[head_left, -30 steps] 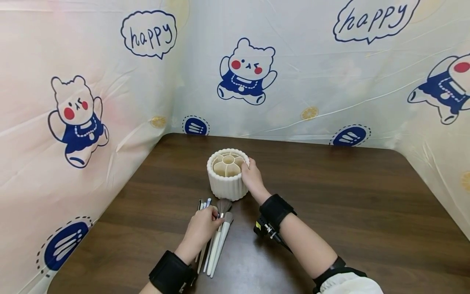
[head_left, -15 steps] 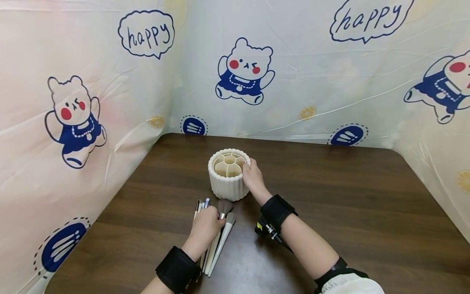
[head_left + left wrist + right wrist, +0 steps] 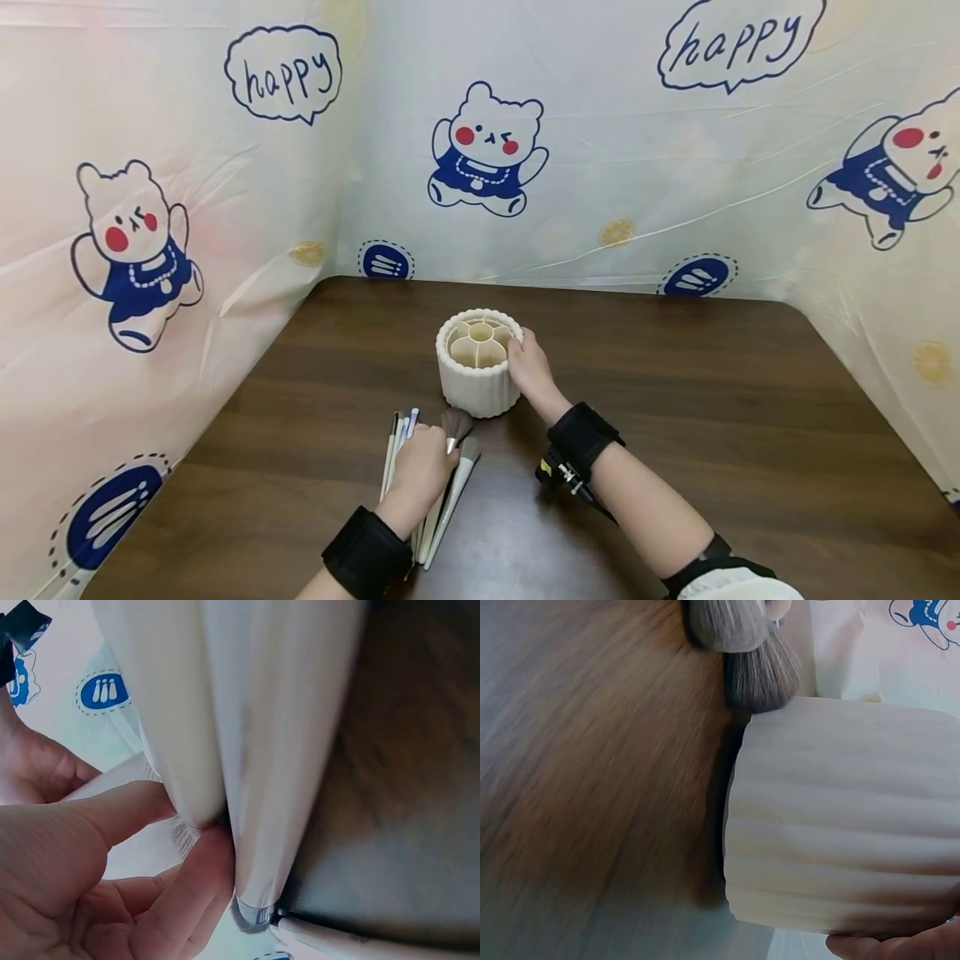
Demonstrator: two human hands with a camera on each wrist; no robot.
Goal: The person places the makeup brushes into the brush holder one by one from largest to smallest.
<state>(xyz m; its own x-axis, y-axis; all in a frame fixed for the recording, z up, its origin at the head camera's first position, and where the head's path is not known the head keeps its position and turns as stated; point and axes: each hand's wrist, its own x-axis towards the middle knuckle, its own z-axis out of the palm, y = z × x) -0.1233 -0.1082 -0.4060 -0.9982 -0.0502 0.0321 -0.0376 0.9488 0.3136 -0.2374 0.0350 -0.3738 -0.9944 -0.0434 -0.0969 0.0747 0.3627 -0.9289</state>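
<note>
A round cream brush holder [image 3: 477,390] with a ribbed wall and petal-shaped compartments stands upright on the table. My right hand [image 3: 534,367] grips its right side, thumb over the rim. Several makeup brushes lie in front of it, bristles toward the holder. Over them is my left hand [image 3: 424,463], its thumb and fingers pinching a makeup brush with a thick cream handle [image 3: 176,742]. A fluffy brush head [image 3: 456,422] shows just past those fingers, close to the holder's base. To the right lies a white-handled brush [image 3: 453,508]; thin brushes [image 3: 395,440] poke out on the left.
The dark wooden table [image 3: 675,400] runs back to a pale printed curtain [image 3: 600,150] that rises on the left, back and right. A black band with a small camera [image 3: 564,475] sits on the right wrist; another black band [image 3: 366,550] wraps the left.
The holder and my right hand have shifted slightly right. My left hand has settled lower over the brushes, and the thin brushes have fanned out leftward. The head view has turned slightly.
</note>
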